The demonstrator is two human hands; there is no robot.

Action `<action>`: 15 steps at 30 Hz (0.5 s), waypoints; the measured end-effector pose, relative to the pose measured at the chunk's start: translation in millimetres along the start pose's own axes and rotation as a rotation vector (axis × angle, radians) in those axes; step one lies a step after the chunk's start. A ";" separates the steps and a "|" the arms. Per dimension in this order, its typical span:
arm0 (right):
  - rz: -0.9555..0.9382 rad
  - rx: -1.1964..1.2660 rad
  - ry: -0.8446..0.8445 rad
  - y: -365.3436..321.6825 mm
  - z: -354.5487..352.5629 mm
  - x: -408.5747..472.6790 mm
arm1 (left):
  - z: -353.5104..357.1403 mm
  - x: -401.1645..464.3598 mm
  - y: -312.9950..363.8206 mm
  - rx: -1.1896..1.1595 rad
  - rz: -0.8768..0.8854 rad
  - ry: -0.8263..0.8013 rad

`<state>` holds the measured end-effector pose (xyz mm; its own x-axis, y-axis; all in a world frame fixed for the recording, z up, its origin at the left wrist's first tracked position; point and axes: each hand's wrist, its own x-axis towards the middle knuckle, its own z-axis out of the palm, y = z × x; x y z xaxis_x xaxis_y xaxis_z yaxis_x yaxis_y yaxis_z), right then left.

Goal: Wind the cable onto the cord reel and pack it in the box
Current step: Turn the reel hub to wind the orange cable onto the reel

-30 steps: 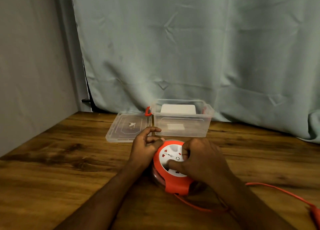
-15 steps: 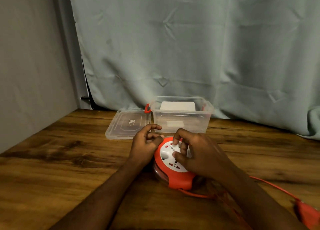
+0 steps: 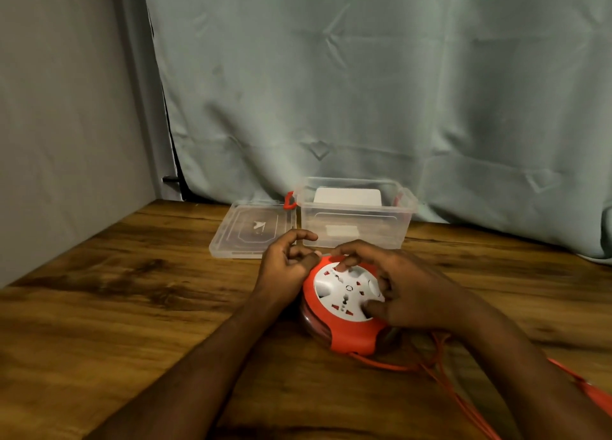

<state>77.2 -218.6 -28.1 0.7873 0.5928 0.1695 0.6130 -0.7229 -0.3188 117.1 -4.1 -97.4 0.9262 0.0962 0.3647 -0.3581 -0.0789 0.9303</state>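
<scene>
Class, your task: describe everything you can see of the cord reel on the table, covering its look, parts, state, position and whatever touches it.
The cord reel is a round drum lying flat on the wooden table, in front of the clear box. Its body is orange plastic; the white top face carries sockets with red marks. Orange cable leaves its near edge and trails right. The left hand holds its left rim; the right hand rests on the white face, fingers curled over the far edge.
</scene>
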 end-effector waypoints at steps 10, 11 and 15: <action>0.039 -0.039 0.070 4.5 1.3 -1.2 | -1.7 -1.7 3.4 -0.010 0.001 0.001; 0.042 -0.039 0.077 4.1 1.9 -1.2 | -1.7 -1.8 3.3 -0.019 -0.006 0.001; 0.068 -0.091 0.121 0.0 6.2 -0.7 | -0.8 -2.3 4.0 -0.033 -0.016 0.001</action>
<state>76.3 -216.8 -34.0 0.8259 0.4985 0.2633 0.5573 -0.7924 -0.2481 113.5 -3.8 -94.5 0.9318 0.0980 0.3496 -0.3468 -0.0448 0.9369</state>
